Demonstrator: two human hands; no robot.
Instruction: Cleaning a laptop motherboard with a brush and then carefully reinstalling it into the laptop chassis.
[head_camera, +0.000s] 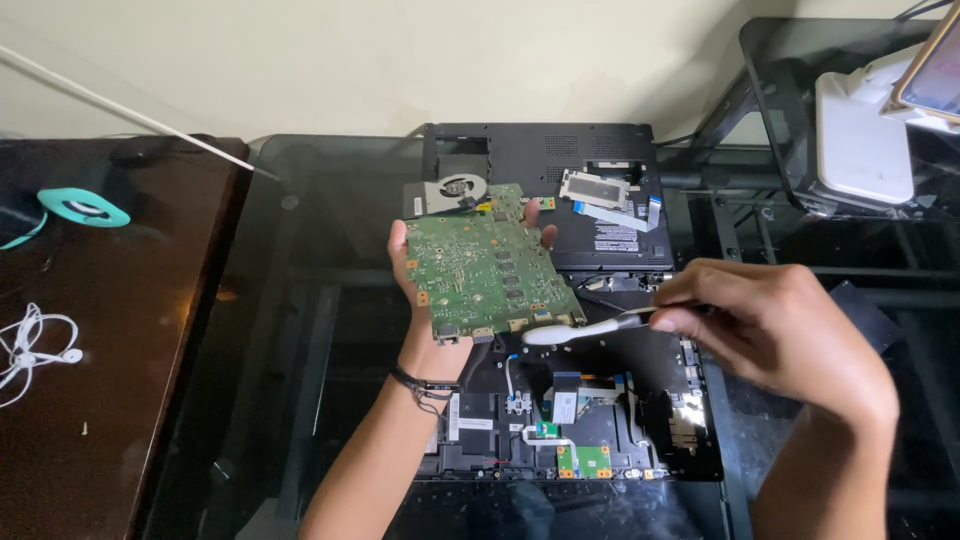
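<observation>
Green circuit board (490, 268) in left grip (425, 330)

Dim, soft light; sharp focus; faint glass glare.

I see a white rectangular label (609, 238) on the black laptop base cover (600, 160), another white sticker (566, 407) inside the opened chassis (680, 440), and possibly a phone screen (938, 70) top right.

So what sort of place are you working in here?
Probably a home desk used for electronics repair: a dark glass table carries an opened laptop base, the left hand holds a green circuit board, and earphones lie nearby.
</observation>
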